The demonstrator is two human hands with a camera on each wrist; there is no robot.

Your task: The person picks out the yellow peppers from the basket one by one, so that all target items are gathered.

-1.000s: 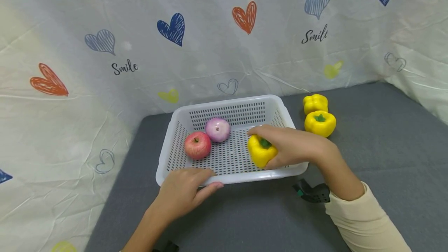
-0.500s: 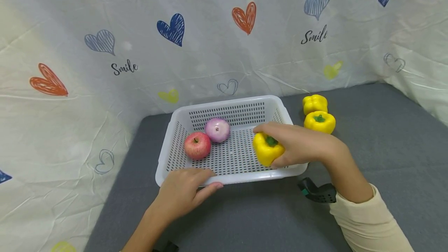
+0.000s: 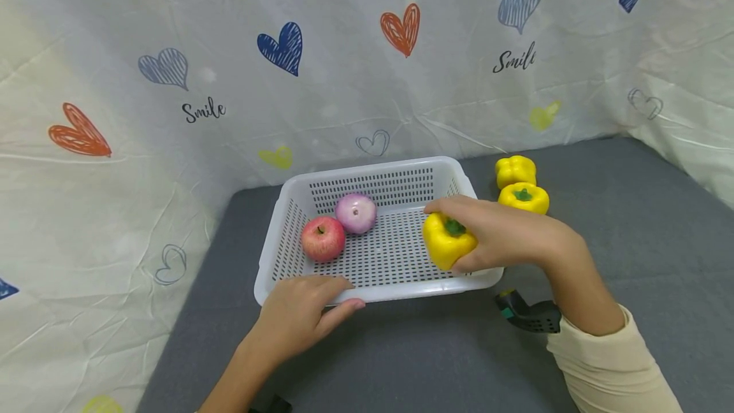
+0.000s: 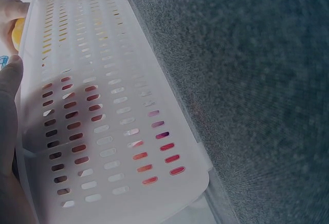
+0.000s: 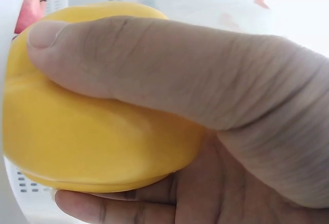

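In the head view my right hand (image 3: 499, 231) grips a yellow bell pepper (image 3: 444, 244) at the right end of a white plastic basket (image 3: 395, 293). The thumb (image 5: 118, 64) lies across the pepper's side in the right wrist view, with fingers around the opposite side. My left hand (image 3: 301, 314) holds the basket's front rim, its fingers over the edge and its thumb outside. Inside the basket, towards the left, a red apple (image 3: 323, 239) sits beside a peeled purple onion (image 3: 356, 213). Slots in the wall (image 4: 108, 126) let red and purple show through.
Two more yellow bell peppers, one behind (image 3: 515, 171) and one in front (image 3: 524, 198), rest on the grey tablecloth (image 3: 401, 362) right of the basket. A white curtain (image 3: 338, 101) printed with hearts hangs behind the table.
My right hand has shifted to the right and slightly up with the bell pepper in its grip. The left hand, the basket, the apple and the onion have stayed in place.
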